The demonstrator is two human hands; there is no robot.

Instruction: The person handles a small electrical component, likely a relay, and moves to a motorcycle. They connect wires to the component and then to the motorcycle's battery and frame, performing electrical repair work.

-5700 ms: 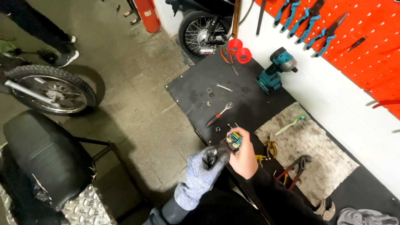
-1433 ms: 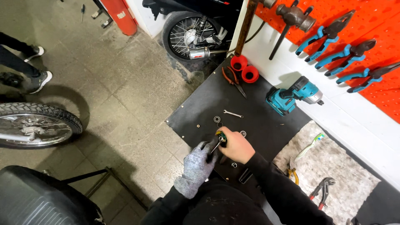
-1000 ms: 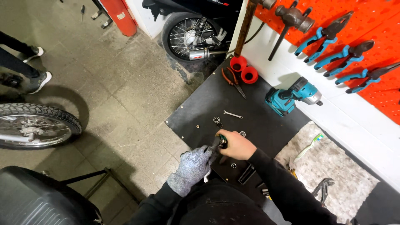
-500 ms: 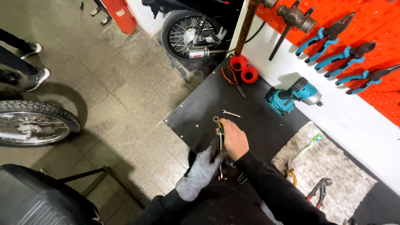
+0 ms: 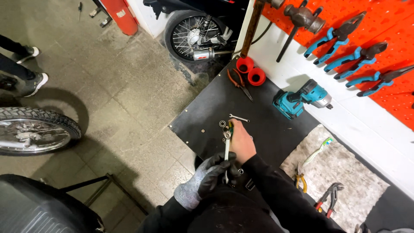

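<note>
Between the two hands stands a thin shiny metal wrench [image 5: 227,149]. The gloved left hand [image 5: 210,174] wraps its lower end, and the bare right hand [image 5: 241,142] curls beside its round top. Past the fingers, small metal rings [image 5: 222,124] lie on the flat black mat [image 5: 263,125].

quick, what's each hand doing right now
Left hand: gloved, closed around the handle of the ratchet wrench.
Right hand: bare, resting beside the wrench head; what it grips cannot be told.

head cam | steep downward | near hands, black workbench mat [image 5: 207,116]
</note>
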